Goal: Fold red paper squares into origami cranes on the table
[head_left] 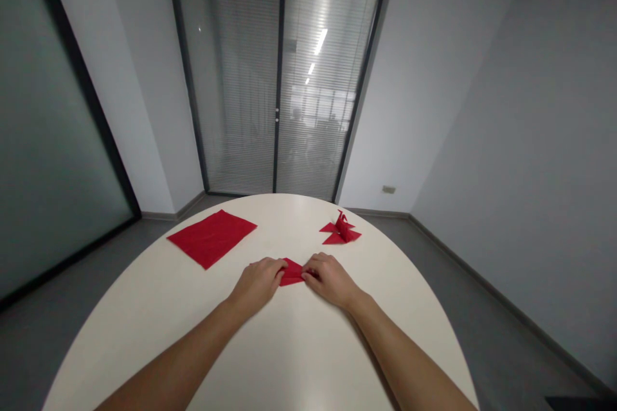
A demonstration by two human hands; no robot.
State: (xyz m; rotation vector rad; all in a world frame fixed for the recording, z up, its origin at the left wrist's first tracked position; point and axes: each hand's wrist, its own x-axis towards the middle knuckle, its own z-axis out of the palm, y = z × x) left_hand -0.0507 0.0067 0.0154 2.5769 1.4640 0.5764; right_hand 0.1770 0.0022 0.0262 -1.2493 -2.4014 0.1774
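Both hands are down at the middle of the surface [289, 347], meeting over a small red piece [292, 271]. The left hand [258, 281] has its grip nearly closed, fingers curled in and pressing on the piece's left edge. The right hand [332, 279] mirrors it, grip tight, fingertips pinching the right corner. Whether the thumbs sit under the piece, I cannot tell; the knuckles cover them.

The piece itself lies flat and low, folded to a wedge, with only a narrow red strip showing between the two hands.

Off to the left, well apart, a red sheet [212, 237] lies flat and open, turned at an angle. To the right and farther back, a folded red figure [341, 230] stands with points sticking up and out.

The surface is round and pale, with bare room on the near side around both forearms. Its far edge curves just past the figure, and glass doors [277, 77] stand beyond.
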